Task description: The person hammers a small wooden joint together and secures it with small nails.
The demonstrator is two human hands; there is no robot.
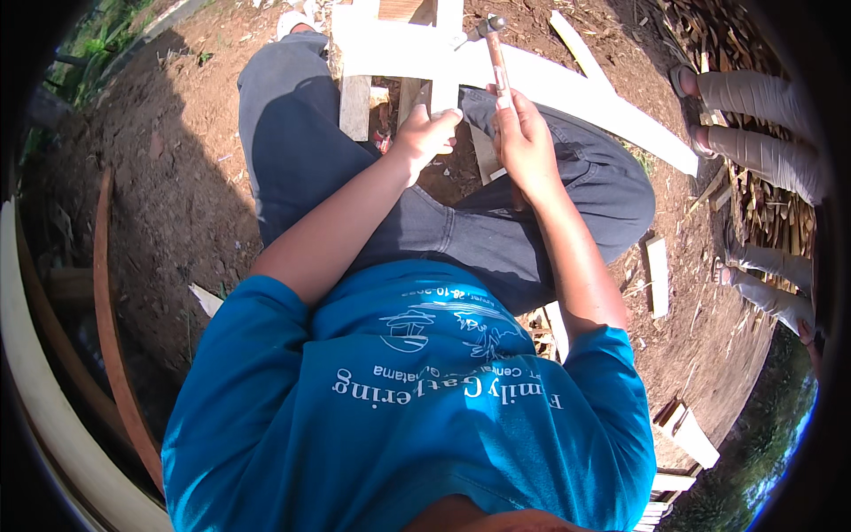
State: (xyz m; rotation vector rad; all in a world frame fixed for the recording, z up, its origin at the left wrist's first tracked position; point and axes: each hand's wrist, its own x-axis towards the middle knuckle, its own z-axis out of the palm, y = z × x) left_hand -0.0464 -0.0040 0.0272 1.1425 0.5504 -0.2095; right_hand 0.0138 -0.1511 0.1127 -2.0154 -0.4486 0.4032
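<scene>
My right hand (526, 146) is wrapped round the wooden handle of a hammer (498, 64), held upright with its metal head at the top, over a long pale plank (612, 111). The plank lies crosswise beyond my knees, over narrower wooden slats (355, 106). Closer to the middle, my left hand (427, 140) is closed, its thumb and fingers bent together beside the near end of an upright slat (446, 96). Whatever lies inside those fingers, if anything, is too small or hidden to make out.
Two people's legs (753, 95) (773, 284) stand at the right, near a pile of split wood (789, 222). Long boards (120, 337) curve along the left edge. Offcuts (658, 277) lie scattered on the brown dirt ground (199, 133). My bent legs (297, 133) frame the work.
</scene>
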